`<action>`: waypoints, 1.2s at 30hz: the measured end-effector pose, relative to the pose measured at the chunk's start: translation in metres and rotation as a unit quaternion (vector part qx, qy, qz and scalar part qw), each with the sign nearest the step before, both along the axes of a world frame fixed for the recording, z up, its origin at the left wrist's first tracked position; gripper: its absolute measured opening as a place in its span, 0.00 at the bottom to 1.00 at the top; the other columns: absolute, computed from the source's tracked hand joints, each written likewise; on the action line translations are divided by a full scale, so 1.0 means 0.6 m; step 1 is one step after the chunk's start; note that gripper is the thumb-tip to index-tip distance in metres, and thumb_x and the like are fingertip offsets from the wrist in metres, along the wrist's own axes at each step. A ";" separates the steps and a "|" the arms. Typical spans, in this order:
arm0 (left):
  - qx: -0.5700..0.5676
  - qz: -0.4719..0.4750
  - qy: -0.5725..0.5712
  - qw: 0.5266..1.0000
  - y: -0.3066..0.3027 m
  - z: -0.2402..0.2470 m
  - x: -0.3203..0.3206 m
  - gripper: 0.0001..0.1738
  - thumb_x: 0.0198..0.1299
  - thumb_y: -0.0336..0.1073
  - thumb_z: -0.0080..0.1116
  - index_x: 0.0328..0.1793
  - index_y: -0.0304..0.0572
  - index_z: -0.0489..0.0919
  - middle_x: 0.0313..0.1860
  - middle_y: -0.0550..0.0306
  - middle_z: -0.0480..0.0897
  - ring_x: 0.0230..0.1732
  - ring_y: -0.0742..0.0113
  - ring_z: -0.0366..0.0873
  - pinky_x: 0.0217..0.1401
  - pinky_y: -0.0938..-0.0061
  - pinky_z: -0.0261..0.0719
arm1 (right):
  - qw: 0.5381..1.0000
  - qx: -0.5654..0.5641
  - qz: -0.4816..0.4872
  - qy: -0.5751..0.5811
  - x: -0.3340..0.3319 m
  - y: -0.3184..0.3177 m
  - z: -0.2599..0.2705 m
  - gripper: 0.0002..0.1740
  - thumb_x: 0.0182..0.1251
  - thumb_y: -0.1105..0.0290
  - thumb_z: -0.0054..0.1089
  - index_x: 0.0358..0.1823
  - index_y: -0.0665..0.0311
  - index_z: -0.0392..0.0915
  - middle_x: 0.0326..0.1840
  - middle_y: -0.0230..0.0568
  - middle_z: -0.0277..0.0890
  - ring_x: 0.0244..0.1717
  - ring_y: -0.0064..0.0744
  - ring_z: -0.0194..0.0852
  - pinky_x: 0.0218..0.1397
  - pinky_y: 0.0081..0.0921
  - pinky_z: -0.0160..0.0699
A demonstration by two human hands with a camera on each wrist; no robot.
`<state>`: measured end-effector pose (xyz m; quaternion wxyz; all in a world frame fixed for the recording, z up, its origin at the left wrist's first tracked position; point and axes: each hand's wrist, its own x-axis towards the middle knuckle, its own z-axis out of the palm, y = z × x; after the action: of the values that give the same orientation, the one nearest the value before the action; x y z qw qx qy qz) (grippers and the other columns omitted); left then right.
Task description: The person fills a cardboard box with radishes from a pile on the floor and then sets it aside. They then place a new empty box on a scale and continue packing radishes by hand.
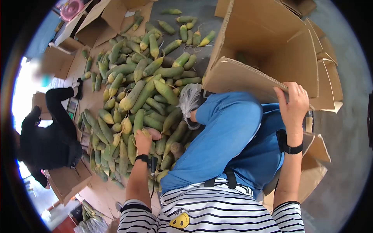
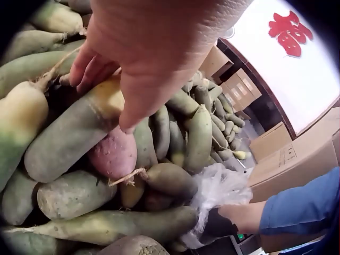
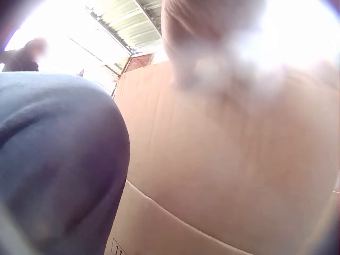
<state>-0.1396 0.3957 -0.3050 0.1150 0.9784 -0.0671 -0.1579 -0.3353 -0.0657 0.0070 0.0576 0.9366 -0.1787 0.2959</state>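
In the head view my left hand (image 1: pixel 143 142) is low in the pile of green radishes, its fingers round the yellowish end of a green radish (image 1: pixel 138 121). The left wrist view shows the hand (image 2: pixel 143 58) with thumb and fingers on either side of that radish (image 2: pixel 71 135); a pink-skinned root (image 2: pixel 114 153) lies just beneath. My right hand (image 1: pixel 294 105) grips the top edge of the open cardboard box (image 1: pixel 248 79), thumb on the near side. In the right wrist view the hand (image 3: pixel 207 32) is blurred by glare above the box wall (image 3: pixel 212 149).
A clear plastic bag (image 1: pixel 189 101) covers a foot beside the pile. More cardboard boxes (image 1: pixel 328 77) stand at the right. Another person in black (image 1: pixel 50 136) is at the left, near a box (image 1: pixel 70 178). Loose radishes (image 1: pixel 196 38) lie beyond the pile.
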 end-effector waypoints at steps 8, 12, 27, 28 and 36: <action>-0.294 -0.029 -0.026 0.955 -0.046 0.143 0.014 0.33 0.51 0.38 0.73 0.60 0.30 0.71 0.53 0.43 0.76 0.53 0.54 0.75 0.59 0.66 0.72 | 1.000 0.002 0.006 -0.027 -0.006 -0.006 -0.006 0.13 0.55 0.62 0.68 0.30 0.59 0.74 0.28 0.34 0.74 0.34 0.38 0.74 0.41 0.33 0.71; -0.527 -0.030 -0.081 0.846 -0.172 0.394 0.045 0.30 0.57 0.28 0.68 0.65 0.36 0.68 0.54 0.55 0.75 0.53 0.67 0.73 0.59 0.70 0.72 | 0.999 -0.004 0.006 -0.037 -0.006 -0.011 -0.010 0.14 0.54 0.61 0.69 0.29 0.60 0.72 0.27 0.34 0.72 0.32 0.37 0.72 0.40 0.33 0.71; -0.502 -0.245 -0.109 0.823 -0.420 0.502 -0.064 0.26 0.63 0.29 0.59 0.67 0.35 0.69 0.62 0.48 0.73 0.62 0.59 0.74 0.67 0.66 0.70 | 0.997 0.007 0.017 -0.073 -0.022 -0.022 -0.024 0.16 0.46 0.60 0.72 0.28 0.57 0.71 0.27 0.34 0.72 0.34 0.36 0.74 0.41 0.34 0.71; -0.480 -0.266 -0.085 0.832 -0.407 0.493 -0.084 0.26 0.61 0.28 0.59 0.66 0.36 0.70 0.63 0.49 0.73 0.62 0.58 0.73 0.68 0.66 0.69 | 0.997 0.010 0.021 -0.080 -0.019 -0.023 -0.027 0.16 0.46 0.60 0.72 0.28 0.57 0.71 0.27 0.34 0.71 0.34 0.36 0.73 0.41 0.34 0.71; -0.332 -0.432 0.041 0.838 -0.384 0.508 -0.170 0.30 0.58 0.34 0.64 0.66 0.33 0.69 0.63 0.40 0.72 0.65 0.46 0.69 0.69 0.60 0.65 | 0.987 0.062 0.035 -0.146 -0.104 0.004 0.026 0.29 0.53 0.62 0.70 0.57 0.60 0.73 0.57 0.46 0.73 0.57 0.46 0.71 0.61 0.39 0.70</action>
<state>-0.2414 0.1653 -0.0001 0.3554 0.7463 -0.5262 -0.1998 -0.3978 -0.0632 0.0225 -0.0380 0.8907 -0.1708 0.4197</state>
